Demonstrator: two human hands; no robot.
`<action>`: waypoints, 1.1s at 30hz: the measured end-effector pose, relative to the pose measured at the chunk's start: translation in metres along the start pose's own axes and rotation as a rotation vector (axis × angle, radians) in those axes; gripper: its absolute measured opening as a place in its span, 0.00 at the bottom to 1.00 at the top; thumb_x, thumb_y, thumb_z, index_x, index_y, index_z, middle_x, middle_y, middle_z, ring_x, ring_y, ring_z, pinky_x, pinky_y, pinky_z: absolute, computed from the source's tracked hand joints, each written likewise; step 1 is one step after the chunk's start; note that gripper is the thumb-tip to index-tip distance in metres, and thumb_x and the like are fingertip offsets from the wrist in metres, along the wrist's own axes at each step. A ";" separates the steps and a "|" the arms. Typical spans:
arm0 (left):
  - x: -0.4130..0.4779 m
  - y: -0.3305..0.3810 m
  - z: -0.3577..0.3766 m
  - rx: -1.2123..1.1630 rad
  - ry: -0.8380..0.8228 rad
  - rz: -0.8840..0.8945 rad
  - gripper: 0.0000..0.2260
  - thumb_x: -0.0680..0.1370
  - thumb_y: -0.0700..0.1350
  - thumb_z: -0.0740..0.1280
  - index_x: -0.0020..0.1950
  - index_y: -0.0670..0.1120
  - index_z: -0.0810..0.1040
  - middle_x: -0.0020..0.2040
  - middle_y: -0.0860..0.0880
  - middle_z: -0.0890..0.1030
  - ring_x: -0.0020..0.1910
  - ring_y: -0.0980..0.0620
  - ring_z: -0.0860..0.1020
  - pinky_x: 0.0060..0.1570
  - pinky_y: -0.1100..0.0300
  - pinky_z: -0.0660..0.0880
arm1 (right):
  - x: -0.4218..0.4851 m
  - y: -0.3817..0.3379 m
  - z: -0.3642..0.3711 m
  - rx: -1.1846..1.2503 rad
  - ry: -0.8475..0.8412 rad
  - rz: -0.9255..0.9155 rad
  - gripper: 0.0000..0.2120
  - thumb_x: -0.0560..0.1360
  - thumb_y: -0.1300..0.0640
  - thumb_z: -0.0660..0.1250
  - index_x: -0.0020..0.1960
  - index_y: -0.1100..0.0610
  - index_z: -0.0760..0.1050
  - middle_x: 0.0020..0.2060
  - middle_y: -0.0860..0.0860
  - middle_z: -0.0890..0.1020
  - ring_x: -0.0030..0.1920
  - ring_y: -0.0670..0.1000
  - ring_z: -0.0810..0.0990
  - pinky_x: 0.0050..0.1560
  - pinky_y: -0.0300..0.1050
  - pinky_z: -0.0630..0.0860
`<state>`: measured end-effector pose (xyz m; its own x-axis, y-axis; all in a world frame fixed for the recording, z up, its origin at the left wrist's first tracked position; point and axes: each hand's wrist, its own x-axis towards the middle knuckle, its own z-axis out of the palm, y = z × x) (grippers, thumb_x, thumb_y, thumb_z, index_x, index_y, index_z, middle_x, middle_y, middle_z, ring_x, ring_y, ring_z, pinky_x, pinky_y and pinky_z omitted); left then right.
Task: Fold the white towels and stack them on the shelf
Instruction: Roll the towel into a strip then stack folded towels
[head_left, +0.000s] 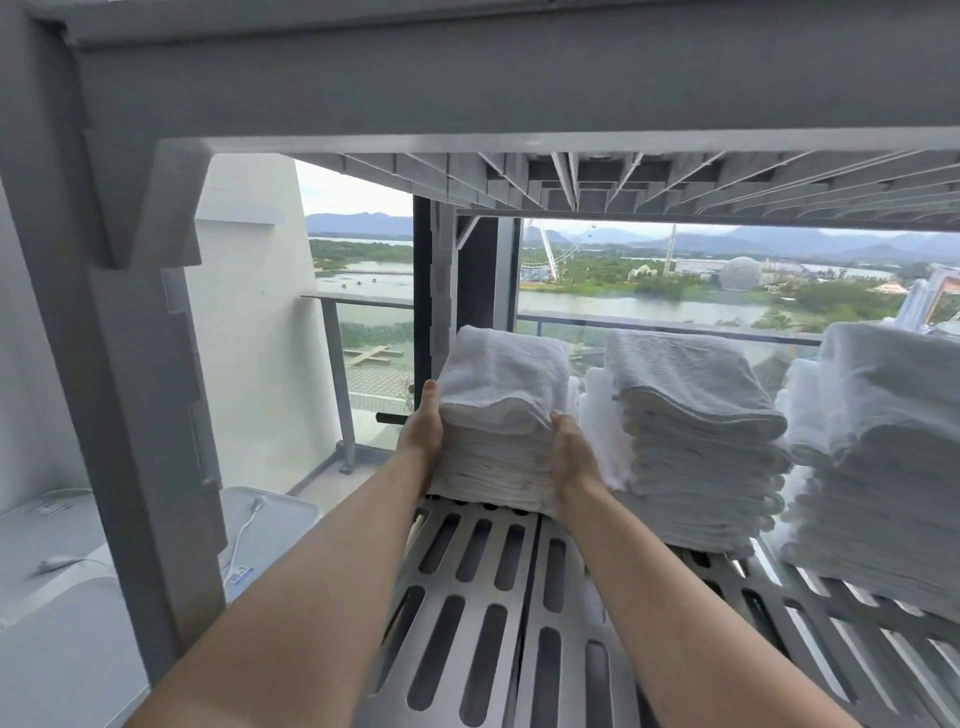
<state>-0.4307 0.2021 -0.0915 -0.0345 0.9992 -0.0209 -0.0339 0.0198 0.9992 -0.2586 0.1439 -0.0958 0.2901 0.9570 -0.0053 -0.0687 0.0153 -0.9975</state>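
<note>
Towel stack: soft, light, prone to slumping; left of the taller pile.
Left hand, right hand: fingers pressed flat against opposite sides.
Best hold: low, both sides.

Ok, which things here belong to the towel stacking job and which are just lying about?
Job:
left stack of folded white towels
middle towel stack
right towel stack
grey slotted plastic shelf
left hand
right hand

Lying about:
white lidded bin
white cable
</note>
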 end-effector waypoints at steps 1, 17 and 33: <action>0.001 0.000 -0.002 -0.013 -0.012 -0.001 0.37 0.75 0.75 0.49 0.68 0.52 0.78 0.64 0.44 0.79 0.63 0.43 0.77 0.68 0.43 0.70 | -0.002 0.001 0.001 -0.010 0.001 -0.010 0.24 0.80 0.41 0.54 0.70 0.51 0.70 0.66 0.51 0.72 0.65 0.54 0.70 0.69 0.54 0.64; -0.072 0.060 0.055 0.562 0.342 1.087 0.14 0.80 0.52 0.57 0.61 0.49 0.74 0.61 0.52 0.78 0.61 0.53 0.75 0.65 0.55 0.69 | -0.061 -0.015 -0.040 -0.595 0.362 -0.617 0.11 0.80 0.51 0.59 0.44 0.49 0.78 0.36 0.43 0.81 0.39 0.40 0.77 0.36 0.36 0.67; -0.124 -0.016 0.188 0.757 -0.083 0.317 0.19 0.76 0.45 0.64 0.66 0.43 0.70 0.61 0.43 0.77 0.61 0.41 0.75 0.59 0.50 0.73 | -0.063 0.009 -0.210 -0.376 0.472 -0.014 0.11 0.78 0.54 0.61 0.53 0.57 0.78 0.46 0.56 0.84 0.48 0.59 0.81 0.52 0.52 0.78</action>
<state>-0.2376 0.0847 -0.0991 0.1461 0.9601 0.2386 0.6486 -0.2751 0.7097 -0.0770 0.0225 -0.1188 0.6868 0.7241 0.0631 0.2556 -0.1593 -0.9536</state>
